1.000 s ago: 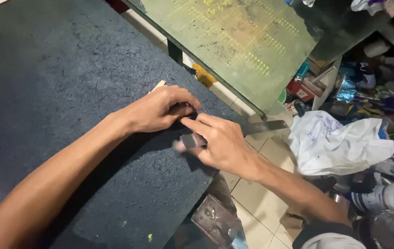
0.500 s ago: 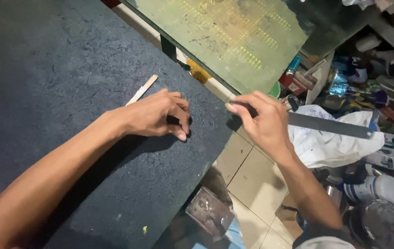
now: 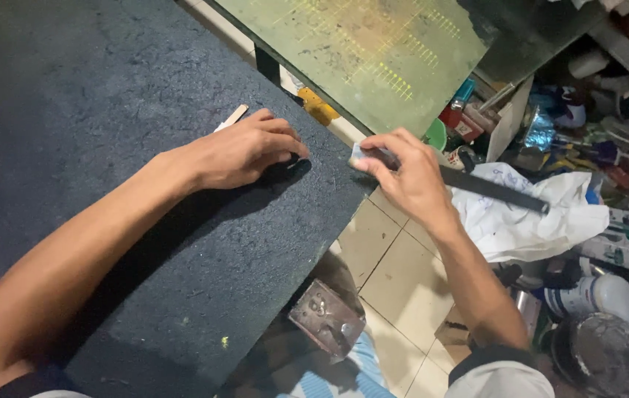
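Note:
My left hand (image 3: 247, 151) lies palm down on a dark, rough work surface (image 3: 71, 110), pressing a thin pale wooden stick (image 3: 231, 118) whose end pokes out behind the fingers. My right hand (image 3: 406, 173) is just past the surface's right edge and grips a long flat dark metal tool (image 3: 495, 190), like a file or blade, which points away to the right over the floor. Its light-coloured end shows at my fingertips. The two hands are a short gap apart.
A green cutting mat (image 3: 373, 51) lies on a table beyond. A white plastic bag (image 3: 528, 214), cans, bottles and small tools crowd the floor at right. A small metal plate (image 3: 327, 318) lies on the tiled floor below the edge.
My right hand pulled away from my left hand, lifting the long metal tool off to the right, then drew back a little toward the edge. The left hand stayed on the stick.

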